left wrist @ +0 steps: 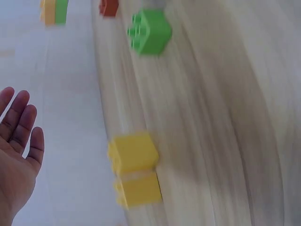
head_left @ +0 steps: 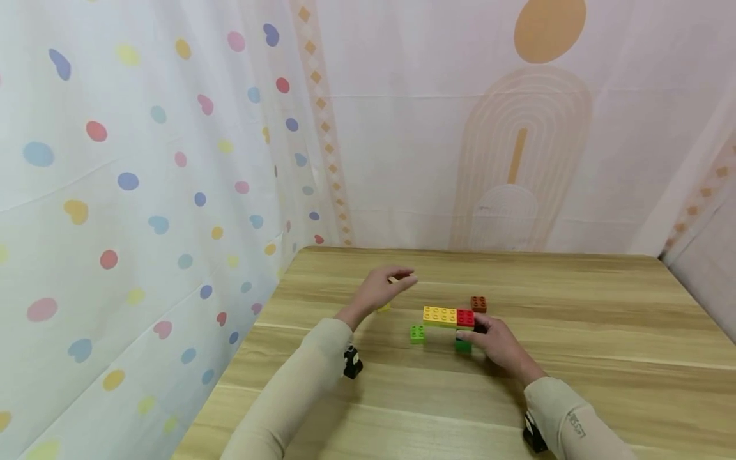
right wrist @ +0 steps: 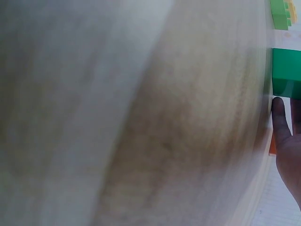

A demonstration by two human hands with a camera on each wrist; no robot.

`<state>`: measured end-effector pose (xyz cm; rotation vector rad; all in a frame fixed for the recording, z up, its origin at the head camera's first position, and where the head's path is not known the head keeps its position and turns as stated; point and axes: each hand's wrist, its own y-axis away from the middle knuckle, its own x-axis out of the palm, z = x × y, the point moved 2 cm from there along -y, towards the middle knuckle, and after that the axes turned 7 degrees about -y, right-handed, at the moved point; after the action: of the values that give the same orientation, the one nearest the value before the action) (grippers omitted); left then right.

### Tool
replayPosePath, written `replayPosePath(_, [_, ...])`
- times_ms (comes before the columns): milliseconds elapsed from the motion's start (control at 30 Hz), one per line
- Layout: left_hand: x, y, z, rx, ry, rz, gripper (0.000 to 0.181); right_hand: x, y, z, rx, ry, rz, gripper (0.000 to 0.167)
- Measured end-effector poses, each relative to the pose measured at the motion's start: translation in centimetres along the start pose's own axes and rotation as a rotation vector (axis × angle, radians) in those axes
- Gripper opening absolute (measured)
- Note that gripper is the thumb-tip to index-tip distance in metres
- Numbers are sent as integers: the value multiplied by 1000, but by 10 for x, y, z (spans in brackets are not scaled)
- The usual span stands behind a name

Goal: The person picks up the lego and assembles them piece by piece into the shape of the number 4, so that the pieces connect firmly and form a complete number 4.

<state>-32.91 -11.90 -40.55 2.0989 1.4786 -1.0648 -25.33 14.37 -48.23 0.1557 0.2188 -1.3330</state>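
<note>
My left hand [head_left: 379, 289] hovers with fingers extended and nothing in them, above a yellow brick [head_left: 383, 307]; the left wrist view shows this hand [left wrist: 19, 150] beside two yellow bricks [left wrist: 134, 153]. My right hand [head_left: 501, 345] grips the right end of a brick build, thumb in front. The build has a yellow brick [head_left: 439, 314] and a red brick [head_left: 466, 317] on top, light green beneath the yellow, and a dark green brick [head_left: 463, 345] at the bottom. In the right wrist view, fingers of my right hand [right wrist: 288, 150] touch the dark green brick [right wrist: 286, 73].
A light green brick [head_left: 416, 334] lies below the build's left end. Behind the right hand is a reddish-brown brick [head_left: 478, 304]. The wooden table [head_left: 604, 319] meets patterned curtains at its back and left.
</note>
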Motion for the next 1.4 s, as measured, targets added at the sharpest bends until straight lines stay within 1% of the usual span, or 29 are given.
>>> replayPosePath(167, [-26, 1, 30, -93, 56, -84, 52, -1, -1, -1, 6, -3, -3, 47])
replayPosePath(300, [-42, 1, 56, -151, 113, -120, 50, -2, -1, -2, 7, 0, -4, 48])
replayPosePath(367, [-47, 2, 67, -171, 131, -124, 51, -3, -1, -2, 8, 2, -5, 49])
replayPosePath(433, [-50, 4, 77, -187, 131, -120, 51, -4, -1, -3, 10, 5, -7, 51])
replayPosePath(533, [-52, 6, 92, -209, 129, -104, 52, -4, 0, -3, 14, 1, -6, 51])
replayPosePath(633, [-50, 8, 105, -239, 130, -83, 54, -5, -1, -3, 20, 5, -7, 51])
replayPosePath(733, [-46, 10, 117, -289, 116, -47, 58, -5, 0, -3, 25, 11, -12, 52])
replayPosePath(833, [-42, 12, 125, -331, 84, -8, 61, -4, 0, -3, 24, 15, -12, 52])
replayPosePath(933, [-38, 12, 129, -348, 80, 15, 61, -3, 0, -3, 25, 9, -10, 51])
replayPosePath(1200, [-29, 8, 136, -340, 140, 43, 60, -1, -1, -3, 26, -5, -8, 50])
replayPosePath(1400, [-24, 7, 136, -329, 128, 48, 58, -1, -1, -3, 27, -17, -2, 51])
